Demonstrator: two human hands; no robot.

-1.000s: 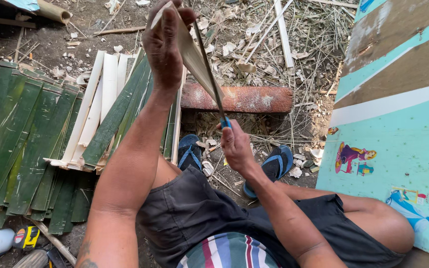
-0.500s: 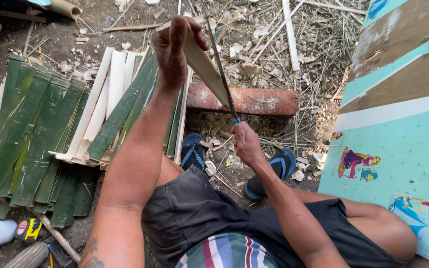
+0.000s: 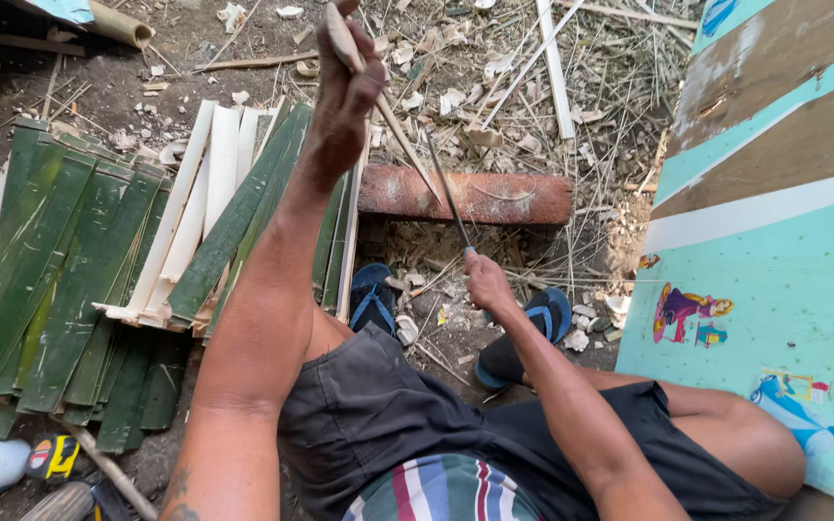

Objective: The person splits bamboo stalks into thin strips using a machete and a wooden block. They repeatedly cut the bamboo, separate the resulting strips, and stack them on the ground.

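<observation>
Setting: On a dirt floor strewn with shavings, a seated person splits a bamboo strip [image 3: 378,96] over a reddish log [image 3: 494,196].
Left hand: The left hand [image 3: 345,92], raised at the far centre, is clenched around the strip's upper part.
Right hand: The right hand [image 3: 483,282], nearer and lower, grips the handle of a slim knife [image 3: 446,193].
Technique: The cut likely goes best with the blade kept along the grain and the strip held taut.
Strip: It slants between both hands, touching the blade.
Left: Green bamboo slats [image 3: 79,260] lie stacked.
</observation>
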